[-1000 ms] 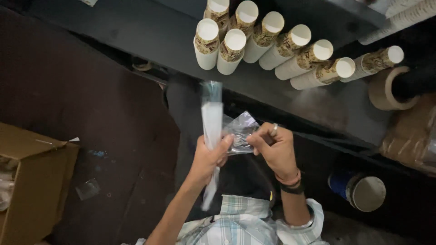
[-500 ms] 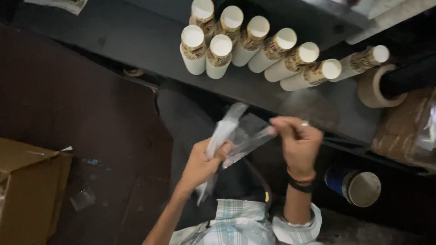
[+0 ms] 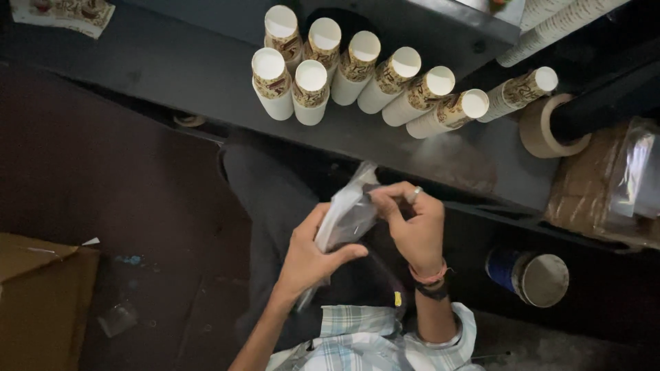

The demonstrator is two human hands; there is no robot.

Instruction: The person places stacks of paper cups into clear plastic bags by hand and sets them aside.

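A clear plastic bag (image 3: 347,213) is held between both my hands in front of my lap. My left hand (image 3: 313,254) grips its lower part from the side. My right hand (image 3: 412,220), with a ring and wristbands, pinches the bag's upper edge with its fingertips. Just beyond, several stacks of white paper cups with brown patterned bands (image 3: 357,69) lie on their sides on a dark shelf (image 3: 172,69).
A roll of tan tape (image 3: 546,127) sits on a dark bar at right, beside a brown wrapped bundle (image 3: 605,185). A blue canister (image 3: 529,275) lies low right. A cardboard box (image 3: 41,295) stands at lower left. More cup stacks (image 3: 564,20) lie top right.
The long bag, held upright a second ago, has come down and tilted. My hands have closed in on it, with the right hand now pinching its top edge.
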